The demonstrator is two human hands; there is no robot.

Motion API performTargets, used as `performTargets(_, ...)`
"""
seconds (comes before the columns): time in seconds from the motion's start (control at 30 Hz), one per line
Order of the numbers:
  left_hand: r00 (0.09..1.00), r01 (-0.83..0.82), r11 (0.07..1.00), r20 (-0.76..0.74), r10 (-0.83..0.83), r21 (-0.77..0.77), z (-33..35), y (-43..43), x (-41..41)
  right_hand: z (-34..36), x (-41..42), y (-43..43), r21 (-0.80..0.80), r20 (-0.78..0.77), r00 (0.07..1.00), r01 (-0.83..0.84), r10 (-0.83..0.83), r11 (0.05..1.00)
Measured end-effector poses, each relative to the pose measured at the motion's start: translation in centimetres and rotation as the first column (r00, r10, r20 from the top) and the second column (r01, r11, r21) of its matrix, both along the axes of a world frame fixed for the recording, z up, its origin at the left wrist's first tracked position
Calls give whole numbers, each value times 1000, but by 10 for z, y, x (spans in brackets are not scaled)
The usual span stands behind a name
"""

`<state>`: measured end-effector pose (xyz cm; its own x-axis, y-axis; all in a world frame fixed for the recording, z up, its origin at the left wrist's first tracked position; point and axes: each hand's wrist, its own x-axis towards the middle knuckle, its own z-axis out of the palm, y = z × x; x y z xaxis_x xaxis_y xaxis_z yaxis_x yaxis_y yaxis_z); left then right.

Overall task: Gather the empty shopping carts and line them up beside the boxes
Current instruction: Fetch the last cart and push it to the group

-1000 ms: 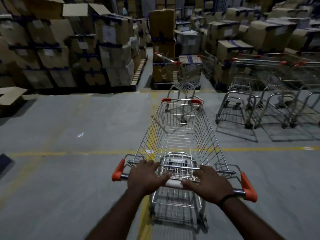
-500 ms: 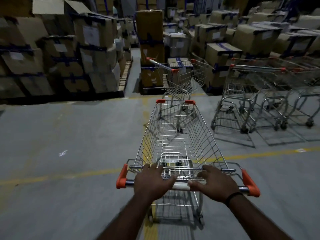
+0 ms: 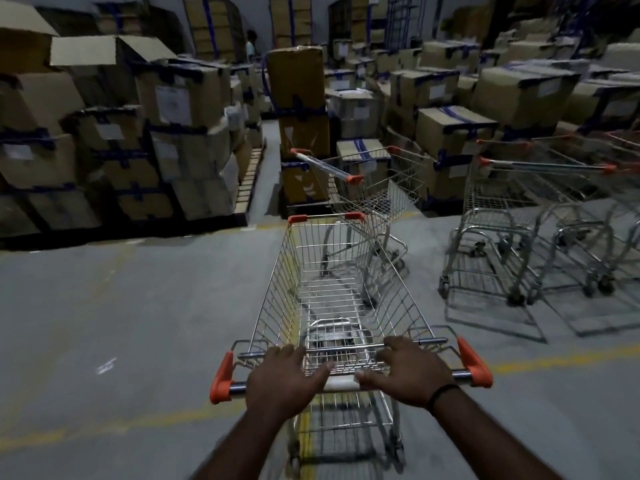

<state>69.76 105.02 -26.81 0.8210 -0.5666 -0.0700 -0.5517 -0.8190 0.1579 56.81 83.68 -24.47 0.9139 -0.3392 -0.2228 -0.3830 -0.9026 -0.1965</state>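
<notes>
Cart (image 3: 332, 289): empty silver wire basket, orange corner caps; left hand (image 3: 284, 379), right hand (image 3: 408, 370) closed around handle bar (image 3: 341, 383).

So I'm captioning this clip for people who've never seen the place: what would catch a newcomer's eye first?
Front and centre, both hands, left and right, rest on the handle of an empty wire cart with orange corner caps. Just ahead stands a second cart, turned at an angle, and more carts are parked at right. Behind them all rise stacks of taped cardboard boxes.
</notes>
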Motion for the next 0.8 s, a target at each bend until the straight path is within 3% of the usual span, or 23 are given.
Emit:
performTargets(0.5, 998, -47, 999, -32, 48, 16, 10, -76, 190, 4, 199, -82, 3, -19, 998, -58, 58, 998)
performTargets(0.8, 996, -31, 1000, -80, 31, 2, 14, -108, 290, 3, 297, -110, 28, 1, 1000, 16, -16, 999)
